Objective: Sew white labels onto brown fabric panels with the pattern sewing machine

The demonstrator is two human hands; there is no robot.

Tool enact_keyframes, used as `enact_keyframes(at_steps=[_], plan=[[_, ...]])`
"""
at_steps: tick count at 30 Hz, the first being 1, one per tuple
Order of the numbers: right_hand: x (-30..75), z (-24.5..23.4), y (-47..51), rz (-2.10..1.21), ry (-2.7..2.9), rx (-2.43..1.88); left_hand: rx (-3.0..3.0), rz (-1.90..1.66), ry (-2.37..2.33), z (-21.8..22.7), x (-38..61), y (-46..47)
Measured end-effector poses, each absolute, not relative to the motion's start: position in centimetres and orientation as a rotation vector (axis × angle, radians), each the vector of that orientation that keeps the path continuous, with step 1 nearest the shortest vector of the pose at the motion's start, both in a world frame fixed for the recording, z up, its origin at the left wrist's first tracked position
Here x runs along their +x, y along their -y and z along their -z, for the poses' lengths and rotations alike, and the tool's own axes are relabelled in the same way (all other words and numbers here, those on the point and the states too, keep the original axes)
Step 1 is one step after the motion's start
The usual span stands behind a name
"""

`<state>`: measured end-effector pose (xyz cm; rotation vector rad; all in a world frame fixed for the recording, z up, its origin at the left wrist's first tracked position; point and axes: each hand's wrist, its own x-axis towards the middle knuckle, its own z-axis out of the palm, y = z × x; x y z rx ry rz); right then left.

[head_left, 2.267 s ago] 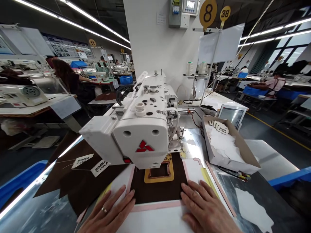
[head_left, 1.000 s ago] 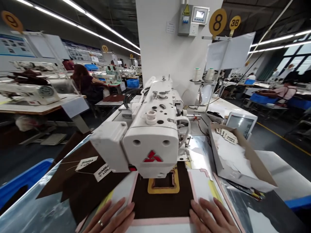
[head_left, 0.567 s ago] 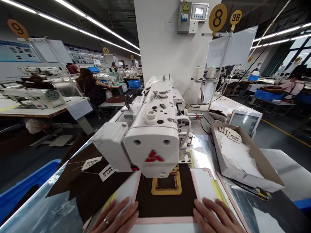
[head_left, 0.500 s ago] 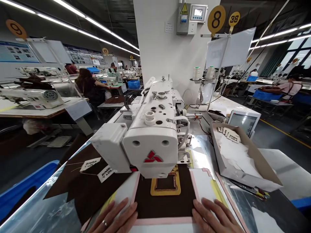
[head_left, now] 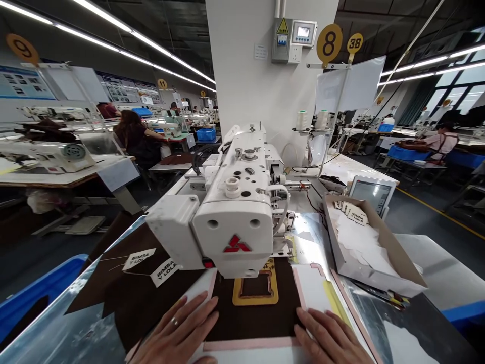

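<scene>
A brown fabric piece (head_left: 257,323) lies flat below the head of a white sewing machine (head_left: 233,222). White panels edged with pink strips (head_left: 250,345) frame it on the left, right and near sides. My left hand (head_left: 182,328) rests flat with fingers stretched, its fingertips on the fabric's left edge. Opposite it, my right hand (head_left: 329,333) lies open with fingertips at the right edge. Between them, partly under the machine head, sits a yellow frame plate (head_left: 255,300) with a rectangular opening. The needle area is hidden behind the machine head.
Left of the machine lie brown pieces (head_left: 109,273) with white BIMBA Y LOLA labels (head_left: 164,272) and loose threads. On the right, a cardboard box (head_left: 379,278) holds labels and white scraps, near a screen (head_left: 373,192). A blue bin (head_left: 45,288) stands at lower left. Other people work farther back.
My left hand has shifted slightly up and right, further onto the fabric's edge. My right hand stays about where it was. The whole view has turned slightly.
</scene>
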<state>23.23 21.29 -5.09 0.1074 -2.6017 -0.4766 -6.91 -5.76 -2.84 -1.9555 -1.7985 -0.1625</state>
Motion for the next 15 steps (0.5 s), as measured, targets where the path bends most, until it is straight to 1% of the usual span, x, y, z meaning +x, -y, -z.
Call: enact_keyframes(at_steps=[4, 9, 15], plan=[[22.1, 3.7, -21.8, 0.491, 2.564, 0.161, -1.922, 0.124, 1.886, 1.7, -6.1, 4.5], [21.0, 3.4, -22.4, 0.446, 2.498, 0.158, -1.931, 0.152, 1.902, 2.1, -5.9, 4.7], [21.4, 3.4, -22.1, 0.436, 2.471, 0.096, -1.947, 0.131, 1.794, 2.4, -6.5, 4.6]])
